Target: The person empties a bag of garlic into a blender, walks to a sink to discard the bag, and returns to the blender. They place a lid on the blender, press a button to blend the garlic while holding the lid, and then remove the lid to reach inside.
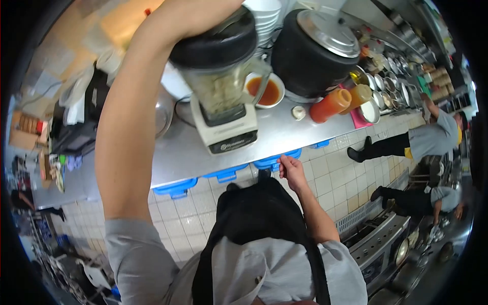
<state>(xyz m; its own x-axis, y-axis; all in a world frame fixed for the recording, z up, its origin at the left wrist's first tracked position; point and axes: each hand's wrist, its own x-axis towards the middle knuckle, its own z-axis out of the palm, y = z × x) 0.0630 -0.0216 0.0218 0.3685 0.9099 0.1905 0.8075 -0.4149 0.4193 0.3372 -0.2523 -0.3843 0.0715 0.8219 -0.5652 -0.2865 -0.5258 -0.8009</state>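
A blender (218, 91) with pale contents in its clear jug stands on the steel counter (178, 157). My left arm reaches up over it, and my left hand (213, 15) lies at the black lid; its fingers are out of sight behind the lid and the frame edge. My right hand (291, 170) hangs in front of the counter edge with its fingers curled, apart from any object; whether it holds something small cannot be made out. Right of the jug sits a white bowl (277, 90) of orange-red liquid.
A black cooker (310, 56) with a steel lid, stacked white bowls (264, 20), an orange bottle (328, 107) and a yellowish bottle (358, 96) stand along the counter. Blue lids (226, 174) show below its edge. Two people are at the right; another is far left.
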